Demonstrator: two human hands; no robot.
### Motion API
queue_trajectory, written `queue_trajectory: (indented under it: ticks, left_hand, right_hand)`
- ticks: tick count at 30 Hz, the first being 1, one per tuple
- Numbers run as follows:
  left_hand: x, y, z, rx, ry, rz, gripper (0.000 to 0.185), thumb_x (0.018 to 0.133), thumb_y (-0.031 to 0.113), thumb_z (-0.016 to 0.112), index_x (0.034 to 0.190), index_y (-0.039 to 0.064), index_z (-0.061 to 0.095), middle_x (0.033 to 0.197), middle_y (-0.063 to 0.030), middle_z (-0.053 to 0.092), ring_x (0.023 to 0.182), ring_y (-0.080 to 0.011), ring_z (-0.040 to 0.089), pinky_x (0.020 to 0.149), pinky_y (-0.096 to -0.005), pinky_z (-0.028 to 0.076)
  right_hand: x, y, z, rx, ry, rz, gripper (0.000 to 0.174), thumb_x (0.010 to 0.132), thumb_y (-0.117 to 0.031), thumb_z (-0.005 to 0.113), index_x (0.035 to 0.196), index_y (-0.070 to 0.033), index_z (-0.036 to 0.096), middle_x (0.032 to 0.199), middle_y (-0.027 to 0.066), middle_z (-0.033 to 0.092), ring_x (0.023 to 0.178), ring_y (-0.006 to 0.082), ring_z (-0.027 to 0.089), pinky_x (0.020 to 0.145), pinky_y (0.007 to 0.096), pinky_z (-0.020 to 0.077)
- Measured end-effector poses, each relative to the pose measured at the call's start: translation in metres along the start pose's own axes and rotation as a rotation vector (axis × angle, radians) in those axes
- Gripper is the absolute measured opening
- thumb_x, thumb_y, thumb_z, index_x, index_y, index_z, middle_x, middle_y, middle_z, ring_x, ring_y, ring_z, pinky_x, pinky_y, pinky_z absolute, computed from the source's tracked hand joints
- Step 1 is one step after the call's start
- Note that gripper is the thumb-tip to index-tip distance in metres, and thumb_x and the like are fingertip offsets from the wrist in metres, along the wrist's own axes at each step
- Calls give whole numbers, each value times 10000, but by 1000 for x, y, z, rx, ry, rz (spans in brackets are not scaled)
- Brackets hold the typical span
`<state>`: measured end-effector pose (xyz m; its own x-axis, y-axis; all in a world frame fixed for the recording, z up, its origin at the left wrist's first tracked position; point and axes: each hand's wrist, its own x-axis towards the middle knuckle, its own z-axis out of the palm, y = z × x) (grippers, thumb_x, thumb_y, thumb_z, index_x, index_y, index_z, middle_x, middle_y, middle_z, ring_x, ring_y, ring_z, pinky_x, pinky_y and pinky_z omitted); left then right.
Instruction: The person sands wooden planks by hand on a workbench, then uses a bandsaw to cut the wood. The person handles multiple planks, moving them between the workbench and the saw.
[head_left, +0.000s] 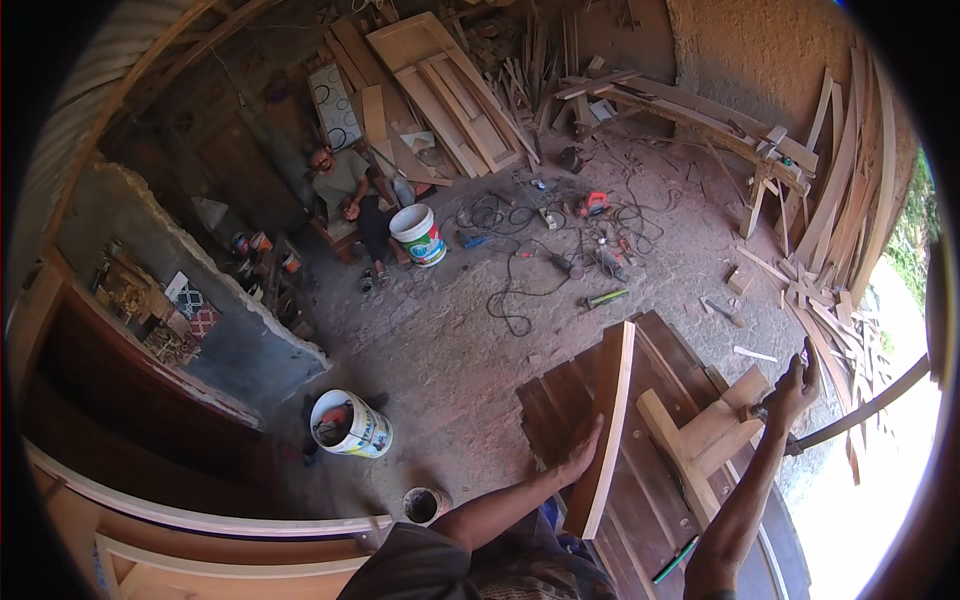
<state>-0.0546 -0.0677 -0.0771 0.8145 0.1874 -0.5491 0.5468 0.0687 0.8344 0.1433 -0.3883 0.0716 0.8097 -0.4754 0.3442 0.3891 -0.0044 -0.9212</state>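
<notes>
My left hand (583, 456) grips a long wooden board (611, 420), its pale narrow edge turned up. The fingers lie along its broad brown face. Below it spreads a dark brown slatted wooden panel (645, 487). To the right, my right hand (793, 391) is raised with fingers apart. A small dark object (756, 412) shows beside its heel; I cannot tell whether they touch. Near that hand, a wooden block (724, 435) lies against a pale wooden bar (679, 454) on the panel. A green pencil-like stick (675, 559) lies near my right forearm.
A seated person (345, 187) is at the back left, beside a white bucket (417, 234). Power tools, including a red one (593, 204), and tangled cords (517, 292) cover the floor. Another bucket (351, 424) stands left. A wooden workbench (697, 124) and leaning planks (847, 172) line the right.
</notes>
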Motion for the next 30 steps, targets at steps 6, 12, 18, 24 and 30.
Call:
queue_trajectory:
  ticks: [6,12,18,24,30]
  left_hand:
    - [9,-11,-2,-120,-19,-103,1101,896,897,331,1630,77,281,1586,-223,411,1439,-327,413,1202,-406,310]
    - [-7,5,-2,-163,-43,-98,1090,911,881,306,1634,67,255,1646,-213,316,1504,-329,323,1241,-405,239]
    - [-1,-2,-2,-284,102,71,920,997,734,428,1554,4,388,1596,-186,397,1446,-305,390,1196,-388,316]
    - [-20,36,-47,-406,89,244,845,1025,700,383,1556,45,338,1531,-156,410,1375,-286,460,1153,-420,400]
    - [-11,56,-161,455,277,927,634,1104,516,344,1324,-45,541,1312,-254,547,1181,-358,560,1025,-487,431]
  right_hand:
    - [-17,-23,-4,-459,2,-170,590,1010,-299,663,1528,-76,487,786,17,512,661,110,470,626,301,394]
    - [-198,-76,-100,-861,-121,-378,526,1005,-107,625,1508,-30,489,1409,252,540,1329,398,516,1113,504,395]
    - [-350,-67,-164,-1100,27,25,496,980,-147,653,1458,-70,548,1485,250,472,1374,413,460,1129,501,357]
    - [-374,-37,-188,-1220,71,223,517,949,-179,670,1444,-116,536,1478,169,506,1366,384,478,1125,481,394]
    - [-377,-34,-154,-1398,-134,107,391,915,-154,645,1302,-104,659,1251,94,693,1242,302,596,1037,446,461]
